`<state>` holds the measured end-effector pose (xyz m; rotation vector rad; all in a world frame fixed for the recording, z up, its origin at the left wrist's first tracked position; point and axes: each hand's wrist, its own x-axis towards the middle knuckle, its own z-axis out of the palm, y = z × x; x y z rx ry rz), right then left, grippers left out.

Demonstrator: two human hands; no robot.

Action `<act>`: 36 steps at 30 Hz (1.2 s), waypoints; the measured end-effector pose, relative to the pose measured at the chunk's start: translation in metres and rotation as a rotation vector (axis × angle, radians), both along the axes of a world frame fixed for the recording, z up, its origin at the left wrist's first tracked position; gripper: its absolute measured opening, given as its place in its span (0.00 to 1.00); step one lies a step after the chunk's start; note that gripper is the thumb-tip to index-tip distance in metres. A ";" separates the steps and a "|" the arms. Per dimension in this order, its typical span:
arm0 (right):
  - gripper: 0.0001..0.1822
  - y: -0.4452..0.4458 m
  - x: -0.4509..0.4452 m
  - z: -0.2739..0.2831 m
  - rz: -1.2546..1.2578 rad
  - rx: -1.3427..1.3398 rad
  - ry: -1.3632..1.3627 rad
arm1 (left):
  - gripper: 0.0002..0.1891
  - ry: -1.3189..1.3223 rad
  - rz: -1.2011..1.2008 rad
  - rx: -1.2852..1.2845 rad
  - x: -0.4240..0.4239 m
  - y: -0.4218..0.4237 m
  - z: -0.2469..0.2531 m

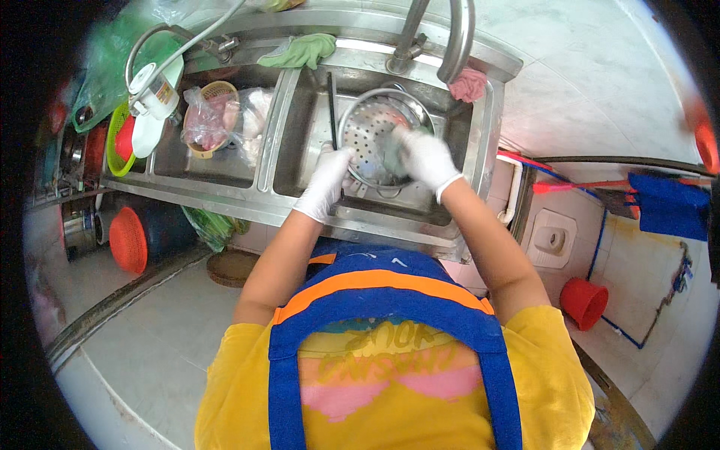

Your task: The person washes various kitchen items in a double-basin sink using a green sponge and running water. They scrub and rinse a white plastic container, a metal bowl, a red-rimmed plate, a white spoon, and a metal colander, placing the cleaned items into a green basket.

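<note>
My left hand [327, 179], in a white glove, grips the near-left rim of a round perforated stainless-steel pan [365, 132]. A long thin black bar [332, 107] runs upright beside that rim and passes behind my left fingers; what it belongs to is unclear. Over the right side of the pan is my right hand [428, 158], also gloved and blurred by motion. It seems to hold a greenish scrubbing pad [392, 153] against the metal, mostly hidden by my fingers. Another steel vessel [419, 107] shows behind the pan. All of this is in the right sink basin [306, 126].
The left basin [169, 163] contains a yellow basket [216, 90] with bagged raw meat [208, 121] and another clear bag [256, 124]. A steel faucet [458, 45] overhangs the right basin. Green [306, 50] and pink [468, 84] cloths lie on the sink's back ledge.
</note>
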<state>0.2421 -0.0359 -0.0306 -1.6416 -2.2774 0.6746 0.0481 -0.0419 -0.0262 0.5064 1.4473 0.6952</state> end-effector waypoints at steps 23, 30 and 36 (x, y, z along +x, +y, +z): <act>0.10 -0.007 -0.012 0.038 -0.239 0.117 0.514 | 0.19 0.228 -0.095 0.088 -0.015 0.008 0.010; 0.12 0.060 -0.042 0.008 0.261 0.682 0.019 | 0.22 0.328 -0.218 0.103 0.004 0.011 0.025; 0.26 0.052 -0.026 -0.013 -0.553 0.142 0.199 | 0.26 0.388 -0.020 0.347 -0.007 0.012 0.022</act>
